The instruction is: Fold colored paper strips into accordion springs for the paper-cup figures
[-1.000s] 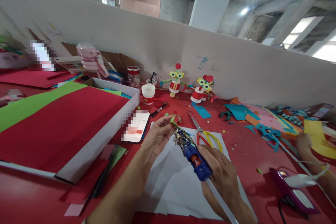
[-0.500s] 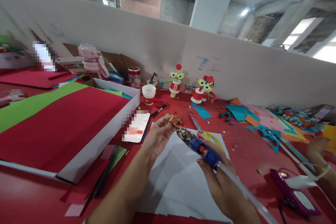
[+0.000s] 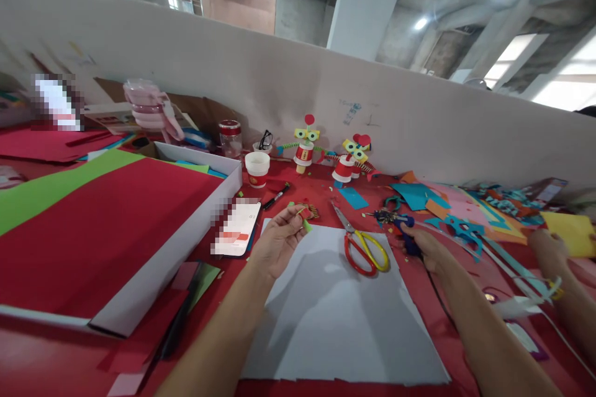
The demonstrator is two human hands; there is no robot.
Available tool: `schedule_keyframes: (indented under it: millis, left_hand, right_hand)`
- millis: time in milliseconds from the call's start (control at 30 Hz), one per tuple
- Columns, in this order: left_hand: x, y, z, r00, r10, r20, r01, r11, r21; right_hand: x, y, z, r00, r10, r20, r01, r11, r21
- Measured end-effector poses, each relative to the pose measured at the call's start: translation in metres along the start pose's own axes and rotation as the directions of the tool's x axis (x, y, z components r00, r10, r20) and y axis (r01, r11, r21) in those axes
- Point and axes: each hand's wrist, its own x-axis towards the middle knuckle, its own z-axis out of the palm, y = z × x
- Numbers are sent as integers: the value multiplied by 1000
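Note:
My left hand point(image 3: 280, 239) is closed in a pinch on a small folded red and green paper piece point(image 3: 306, 214), above the far left edge of a white paper sheet point(image 3: 344, 329). A pleated paper strip point(image 3: 313, 209) shows just past the fingertips; whether it is joined to the piece I cannot tell. Over at the right, my right hand point(image 3: 428, 247) grips a blue hot glue gun point(image 3: 406, 223), its soiled nozzle pointing left, low over the red table. Scissors point(image 3: 365, 251) with one red and one yellow handle lie on the sheet, between the hands.
Two paper-cup figures point(image 3: 305, 152) stand against the white partition point(image 3: 279, 74). A paper cup point(image 3: 257, 169), a phone point(image 3: 239, 227) and a box with coloured sheets point(image 3: 167, 285) are left. Paper scraps point(image 3: 419, 195) lie right, near another person's hand point(image 3: 549, 248) by yellow paper.
My right hand has carried the glue gun from beside the paper piece away to the right, uncovering the scissors. The left hand still pinches the piece in nearly the same place.

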Motion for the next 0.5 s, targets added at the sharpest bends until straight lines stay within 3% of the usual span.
schedule_keyframes:
  millis: [133, 200, 267, 333, 367, 433, 500]
  left_hand:
    - [0, -2, 1, 999, -46, 9, 46, 999, 2]
    - [0, -4, 0, 997, -74, 9, 74, 997, 11]
    - [0, -6, 0, 996, -93, 2, 92, 995, 28]
    - [1, -7, 0, 996, -84, -13, 84, 995, 59]
    - [1, -8, 0, 997, -69, -19, 70, 994, 79]
    - [1, -10, 0, 999, -38, -24, 40, 992, 120]
    - [0, -11, 1, 1000, -13, -23, 17, 988, 151]
  right_hand:
    - [12, 5, -5, 988, -55, -145, 28, 983, -182]
    - [4, 0, -3, 970, -102, -220, 43, 966, -256]
    - [-14, -11, 8, 944, -214, -251, 133, 944, -302]
    - [-40, -24, 32, 837, -527, -146, 479, 836, -269]
    - [-54, -30, 47, 779, -625, -46, 614, 776, -142]
    - [-78, -40, 78, 681, -722, 123, 712, 692, 122]
    - [-93, -44, 102, 633, -762, 137, 719, 644, 262]
